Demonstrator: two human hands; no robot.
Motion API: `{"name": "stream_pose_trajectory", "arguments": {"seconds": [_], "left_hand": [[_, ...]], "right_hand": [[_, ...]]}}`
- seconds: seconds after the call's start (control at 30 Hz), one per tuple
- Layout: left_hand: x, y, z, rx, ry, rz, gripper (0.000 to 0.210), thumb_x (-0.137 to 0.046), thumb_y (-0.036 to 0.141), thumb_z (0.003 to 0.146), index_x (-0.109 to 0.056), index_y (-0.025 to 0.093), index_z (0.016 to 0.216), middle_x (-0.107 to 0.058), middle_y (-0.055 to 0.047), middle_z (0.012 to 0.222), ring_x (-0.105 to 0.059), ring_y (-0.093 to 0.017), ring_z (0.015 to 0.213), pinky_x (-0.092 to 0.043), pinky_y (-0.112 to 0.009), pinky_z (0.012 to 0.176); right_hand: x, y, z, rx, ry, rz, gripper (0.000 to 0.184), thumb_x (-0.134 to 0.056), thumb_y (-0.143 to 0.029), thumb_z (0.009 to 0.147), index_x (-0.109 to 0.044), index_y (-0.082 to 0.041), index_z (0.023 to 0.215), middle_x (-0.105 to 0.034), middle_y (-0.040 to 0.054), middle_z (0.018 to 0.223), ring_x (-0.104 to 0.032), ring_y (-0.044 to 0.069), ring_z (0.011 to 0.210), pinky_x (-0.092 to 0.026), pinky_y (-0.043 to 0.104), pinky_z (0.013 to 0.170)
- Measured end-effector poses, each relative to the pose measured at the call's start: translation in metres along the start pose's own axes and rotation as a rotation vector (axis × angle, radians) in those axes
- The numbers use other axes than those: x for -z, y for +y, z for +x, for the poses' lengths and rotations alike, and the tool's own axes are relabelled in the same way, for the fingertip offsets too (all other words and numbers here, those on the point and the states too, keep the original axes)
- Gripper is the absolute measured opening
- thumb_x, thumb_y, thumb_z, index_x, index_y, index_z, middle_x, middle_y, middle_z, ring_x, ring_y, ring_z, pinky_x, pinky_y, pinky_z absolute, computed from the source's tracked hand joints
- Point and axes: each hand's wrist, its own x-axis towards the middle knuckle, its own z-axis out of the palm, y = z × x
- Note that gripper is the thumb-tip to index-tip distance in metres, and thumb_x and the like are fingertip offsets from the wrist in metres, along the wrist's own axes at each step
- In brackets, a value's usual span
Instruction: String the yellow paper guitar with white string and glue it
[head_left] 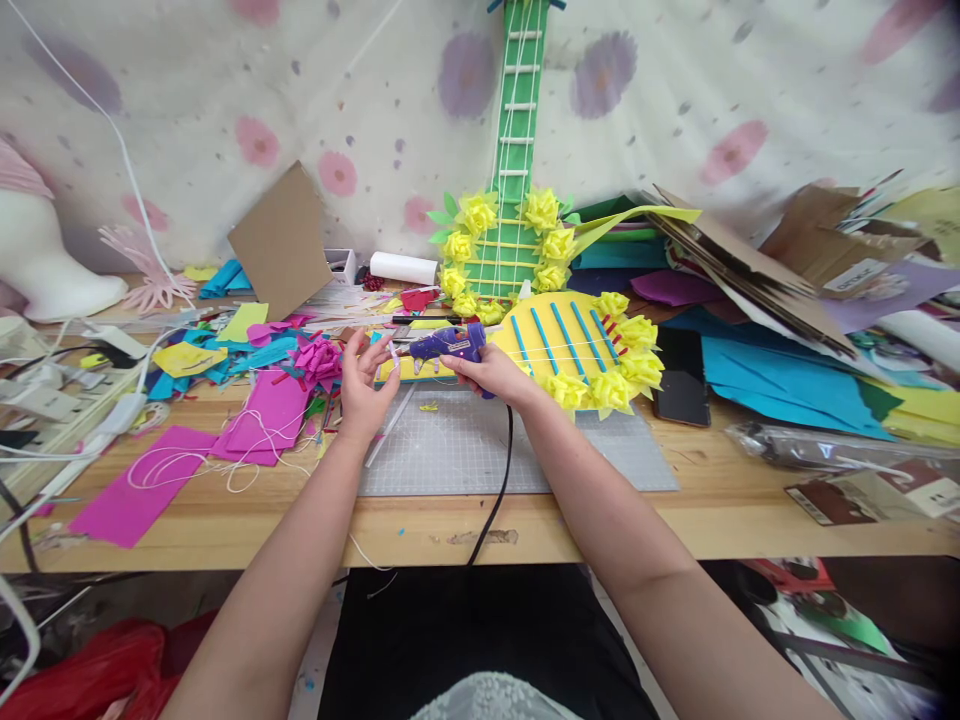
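My right hand (499, 375) is wrapped round a purple glue gun (450, 343), its nozzle pointing left. Between the thumb and fingers of my left hand (365, 385) is a small white strip (394, 352), pinched close to the nozzle tip. Behind the glue gun lies a yellow paper guitar (517, 335) with blue bars, white strings and yellow paper flowers (637, 365) along its rim. A green paper guitar (514, 130) with similar yellow flowers leans upright against the wall cloth. Part of the yellow guitar's neck is hidden by my hands.
Under the yellow guitar is a grey cutting mat (465, 450). Magenta paper (150, 485), scraps and loose white string lie on the left. A black phone (682, 375), blue paper sheets (772, 385) and stacked cardboard (757, 270) are on the right. The gun's black cord (499, 500) drops over the table edge.
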Motion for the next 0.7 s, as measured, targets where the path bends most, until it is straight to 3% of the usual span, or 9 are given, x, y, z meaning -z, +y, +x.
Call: {"name": "stream_pose_trajectory", "arguments": {"seconds": [0.2, 0.7], "left_hand": [[0.001, 0.005, -0.001, -0.018, 0.035, 0.034, 0.066, -0.062, 0.03, 0.078, -0.027, 0.025, 0.134, -0.056, -0.014, 0.126, -0.049, -0.02, 0.122, -0.035, -0.044, 0.105], [0.009, 0.011, 0.002, -0.203, 0.029, 0.271, 0.075, -0.064, 0.037, 0.076, -0.024, 0.022, 0.138, -0.06, -0.013, 0.12, -0.047, -0.022, 0.123, -0.03, -0.045, 0.107]], "right_hand": [[0.003, -0.003, -0.002, -0.003, 0.013, 0.075, 0.044, -0.066, -0.058, 0.066, -0.049, -0.018, 0.057, -0.048, -0.0035, 0.047, -0.039, 0.005, 0.037, -0.032, 0.019, 0.035], [0.016, 0.001, -0.005, 0.0, -0.107, 0.043, 0.047, -0.062, -0.06, 0.069, -0.049, -0.016, 0.057, -0.045, -0.0045, 0.045, -0.039, 0.004, 0.038, -0.031, 0.018, 0.037]]}}
